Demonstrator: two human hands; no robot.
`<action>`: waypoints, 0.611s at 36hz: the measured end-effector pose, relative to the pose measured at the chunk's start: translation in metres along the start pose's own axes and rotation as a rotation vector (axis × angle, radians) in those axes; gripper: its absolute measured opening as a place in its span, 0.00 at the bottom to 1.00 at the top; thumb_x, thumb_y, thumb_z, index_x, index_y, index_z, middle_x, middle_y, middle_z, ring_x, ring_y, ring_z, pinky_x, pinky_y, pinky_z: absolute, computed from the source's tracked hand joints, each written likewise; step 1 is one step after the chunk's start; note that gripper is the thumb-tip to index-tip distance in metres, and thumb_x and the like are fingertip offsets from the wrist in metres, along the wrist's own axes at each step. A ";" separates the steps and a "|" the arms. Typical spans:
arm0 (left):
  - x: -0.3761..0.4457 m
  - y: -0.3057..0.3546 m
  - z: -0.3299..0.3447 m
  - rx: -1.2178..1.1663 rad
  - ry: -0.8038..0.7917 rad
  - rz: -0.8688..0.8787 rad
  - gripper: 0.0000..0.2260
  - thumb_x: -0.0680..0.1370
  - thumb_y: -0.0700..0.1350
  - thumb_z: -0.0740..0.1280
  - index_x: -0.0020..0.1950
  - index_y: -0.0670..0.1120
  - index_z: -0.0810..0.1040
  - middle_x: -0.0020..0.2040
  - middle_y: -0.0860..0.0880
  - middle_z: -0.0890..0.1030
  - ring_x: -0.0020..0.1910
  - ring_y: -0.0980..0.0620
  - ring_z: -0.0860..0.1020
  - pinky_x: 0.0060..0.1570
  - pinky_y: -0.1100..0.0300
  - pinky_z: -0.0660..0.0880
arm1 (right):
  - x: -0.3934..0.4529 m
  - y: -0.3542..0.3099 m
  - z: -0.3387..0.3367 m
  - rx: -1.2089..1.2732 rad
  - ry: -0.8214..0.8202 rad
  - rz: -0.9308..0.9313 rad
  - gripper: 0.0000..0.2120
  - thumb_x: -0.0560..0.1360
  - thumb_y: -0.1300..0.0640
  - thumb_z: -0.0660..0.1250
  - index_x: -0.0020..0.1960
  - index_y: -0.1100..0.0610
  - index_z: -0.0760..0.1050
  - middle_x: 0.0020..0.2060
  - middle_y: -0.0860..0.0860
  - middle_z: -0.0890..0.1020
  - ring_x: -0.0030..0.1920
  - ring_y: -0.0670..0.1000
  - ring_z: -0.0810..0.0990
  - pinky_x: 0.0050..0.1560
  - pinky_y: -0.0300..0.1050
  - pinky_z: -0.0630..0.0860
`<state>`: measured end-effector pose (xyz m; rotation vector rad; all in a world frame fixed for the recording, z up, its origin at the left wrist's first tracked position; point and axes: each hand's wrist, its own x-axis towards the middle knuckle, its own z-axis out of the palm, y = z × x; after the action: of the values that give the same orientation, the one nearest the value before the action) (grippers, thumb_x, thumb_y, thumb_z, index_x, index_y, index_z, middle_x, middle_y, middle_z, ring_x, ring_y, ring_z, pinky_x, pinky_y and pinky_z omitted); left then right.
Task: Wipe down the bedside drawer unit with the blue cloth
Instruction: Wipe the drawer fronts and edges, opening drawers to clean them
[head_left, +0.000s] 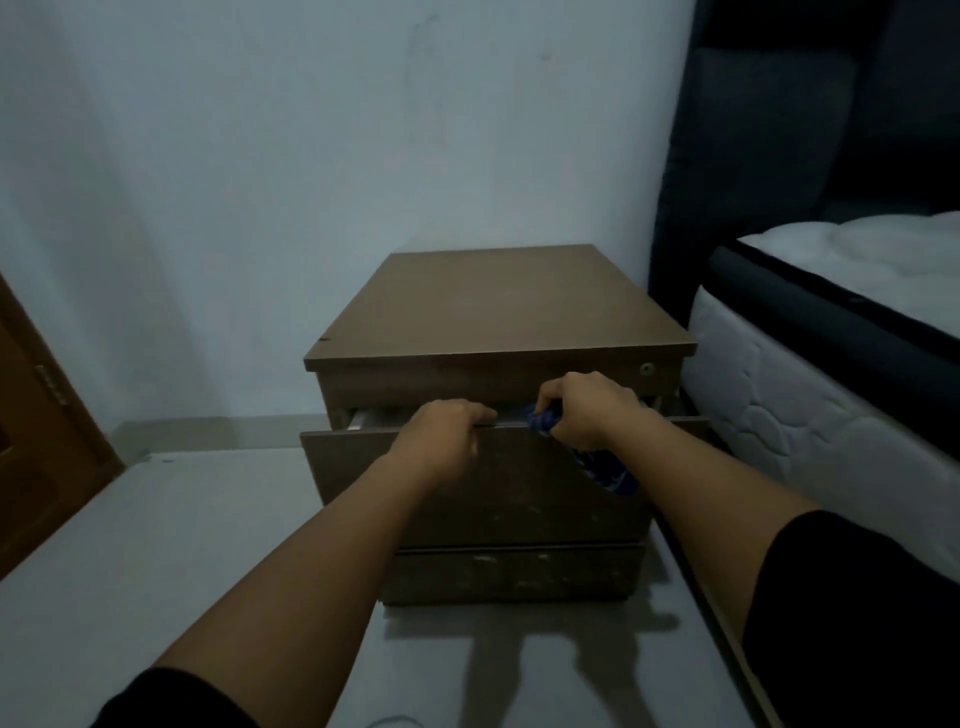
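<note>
While dim rm | L hand (447, 431) grips drawer (467, 478) | R hand (587, 410) clutches blue cloth (608, 473)

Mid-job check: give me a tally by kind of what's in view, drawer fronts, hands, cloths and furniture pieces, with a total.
Drawer units: 1, the brown drawer unit
Drawer fronts: 3, top drawer, middle drawer pulled out, bottom drawer
Hands: 2, left hand, right hand
Cloths: 1, blue cloth
Beds: 1, bed
Total: 8

No readable text — no labels, brands or numbers anywhere.
</note>
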<state>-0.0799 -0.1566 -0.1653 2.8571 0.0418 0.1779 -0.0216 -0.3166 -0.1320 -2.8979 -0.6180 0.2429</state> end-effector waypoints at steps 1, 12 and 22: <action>0.002 0.006 0.002 0.005 -0.008 0.019 0.21 0.79 0.38 0.59 0.70 0.52 0.70 0.68 0.48 0.75 0.63 0.48 0.75 0.63 0.51 0.73 | -0.001 0.010 -0.001 0.000 0.012 0.015 0.10 0.76 0.55 0.64 0.54 0.43 0.73 0.56 0.50 0.74 0.55 0.54 0.73 0.60 0.58 0.72; 0.012 0.054 0.018 0.020 -0.027 0.092 0.20 0.80 0.37 0.56 0.71 0.50 0.71 0.69 0.46 0.74 0.65 0.46 0.74 0.63 0.54 0.71 | -0.017 0.098 -0.012 0.044 0.089 0.126 0.09 0.75 0.57 0.65 0.47 0.42 0.72 0.56 0.51 0.75 0.57 0.55 0.73 0.61 0.58 0.72; 0.015 0.061 0.019 0.062 -0.058 0.038 0.21 0.79 0.38 0.56 0.72 0.50 0.70 0.69 0.45 0.73 0.66 0.45 0.73 0.65 0.52 0.71 | -0.028 0.126 -0.002 0.046 0.246 0.227 0.14 0.74 0.57 0.66 0.59 0.48 0.74 0.58 0.53 0.72 0.59 0.57 0.72 0.58 0.57 0.74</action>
<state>-0.0617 -0.2194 -0.1645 2.9244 -0.0183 0.1026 0.0021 -0.4420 -0.1509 -2.8869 -0.2399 -0.0714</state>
